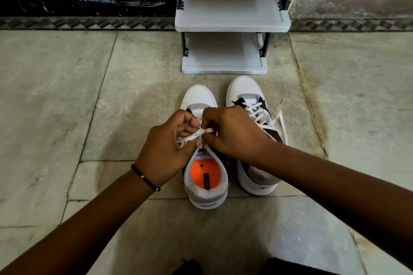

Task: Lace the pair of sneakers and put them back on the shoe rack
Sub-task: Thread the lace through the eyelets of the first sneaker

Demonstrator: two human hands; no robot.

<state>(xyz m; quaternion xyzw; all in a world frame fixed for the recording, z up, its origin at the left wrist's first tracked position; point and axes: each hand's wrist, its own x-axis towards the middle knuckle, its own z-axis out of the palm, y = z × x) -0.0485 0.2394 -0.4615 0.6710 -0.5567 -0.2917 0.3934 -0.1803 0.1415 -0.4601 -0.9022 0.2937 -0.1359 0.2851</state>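
centre of frame: a white lace (190,137) is pinched by the closed left hand (166,152) and right hand (232,131) over the left sneaker (206,185); the right sneaker (250,94) is set just beside it. upper centre: the grey shoe rack (232,22).

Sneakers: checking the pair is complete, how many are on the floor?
2. One white, grey and black sneaker under both hands, orange insole showing; the other sneaker beside it on the right, partly behind the right forearm.
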